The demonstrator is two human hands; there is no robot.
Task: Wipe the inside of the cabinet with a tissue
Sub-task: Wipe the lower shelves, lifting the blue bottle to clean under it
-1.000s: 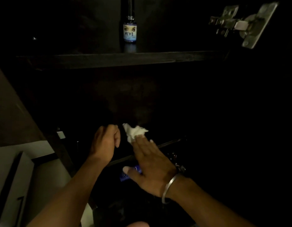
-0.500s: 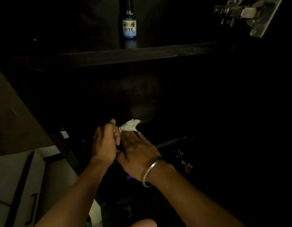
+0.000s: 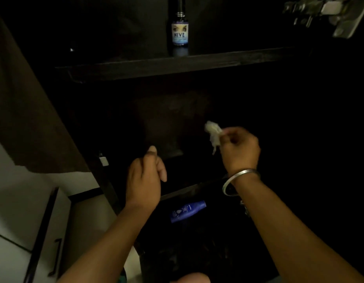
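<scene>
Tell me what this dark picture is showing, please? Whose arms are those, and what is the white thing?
There is no machine here. The arms belong to a person wearing a camera on their head, so you see what they see, looking forward and down into a dark cabinet. The right hand, the one with a metal bangle on its wrist, pinches a crumpled white tissue for wiping. The left hand is loosely curled and holds nothing. On the upper shelf a small labelled bottle stands upright. Lower down, a blue bottle lies on its side. The shiny metal piece at the top right is a door hinge.
</scene>
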